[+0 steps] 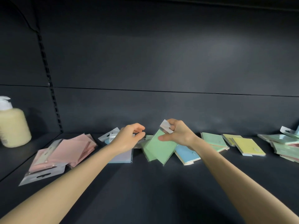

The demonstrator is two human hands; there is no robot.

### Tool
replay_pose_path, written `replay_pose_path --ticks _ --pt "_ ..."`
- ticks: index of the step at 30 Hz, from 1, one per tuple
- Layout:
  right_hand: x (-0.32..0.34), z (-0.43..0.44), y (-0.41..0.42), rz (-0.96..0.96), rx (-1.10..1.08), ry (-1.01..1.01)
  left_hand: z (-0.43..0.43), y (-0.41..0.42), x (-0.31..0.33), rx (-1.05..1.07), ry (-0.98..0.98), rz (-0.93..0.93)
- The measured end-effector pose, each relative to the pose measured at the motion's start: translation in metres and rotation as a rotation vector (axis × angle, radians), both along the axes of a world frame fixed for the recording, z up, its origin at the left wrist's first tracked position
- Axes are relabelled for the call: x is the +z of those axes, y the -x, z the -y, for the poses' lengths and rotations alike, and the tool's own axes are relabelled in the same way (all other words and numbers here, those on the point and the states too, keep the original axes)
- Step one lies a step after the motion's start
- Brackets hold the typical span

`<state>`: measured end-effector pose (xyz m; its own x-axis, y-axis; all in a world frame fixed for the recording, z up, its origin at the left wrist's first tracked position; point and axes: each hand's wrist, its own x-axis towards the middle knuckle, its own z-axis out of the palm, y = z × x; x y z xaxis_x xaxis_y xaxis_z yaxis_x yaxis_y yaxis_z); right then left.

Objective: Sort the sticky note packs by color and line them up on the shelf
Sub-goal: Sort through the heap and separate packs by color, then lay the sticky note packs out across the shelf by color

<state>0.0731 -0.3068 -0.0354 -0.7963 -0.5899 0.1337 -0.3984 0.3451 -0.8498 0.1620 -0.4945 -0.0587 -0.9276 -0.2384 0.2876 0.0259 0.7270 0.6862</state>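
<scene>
- Pinched by its clear tab in right hand (178, 135): green pack (160, 147), tilted, long axis near upright, raised over more green at mid-shelf (145, 188).
- Just left of it: left hand (129, 138), loosely curled, holding nothing.
- Under right wrist: blue pack (187, 155).
- Beyond it, nearer right hand: green stack (213, 141), then yellow packs (249, 146).
- Far left: pink packs (68, 151).

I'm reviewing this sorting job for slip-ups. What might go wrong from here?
The right hand grips the green pack only near its clear top flap, so it might slip onto the blue pack below. Other green packs lie at the far right, past the yellow packs, so the greens might end up in two groups.
</scene>
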Motion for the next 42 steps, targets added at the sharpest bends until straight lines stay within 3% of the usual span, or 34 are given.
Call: replay_pose_path --ticks 7,18,29,36,42 --pt "-0.011 0.031 -0.012 -0.231 0.068 -0.36 0.003 -0.031 0.003 -0.056 0.22 -0.04" --pt "0.028 -0.061 -0.019 -0.553 -0.171 -0.4 -0.056 -0.015 0.037 -0.17 0.345 -0.179" --pt "0.03 -0.273 -0.032 -0.556 -0.467 -0.492 -0.239 0.017 0.05 -0.341 0.525 -0.231" --pt "0.02 -0.424 -0.04 -0.517 -0.505 -0.578 -0.386 0.028 0.037 -0.41 0.524 -0.19" --pt "0.017 -0.5 -0.026 -0.443 -0.504 -0.613 -0.463 0.041 0.031 -0.449 0.524 -0.127"
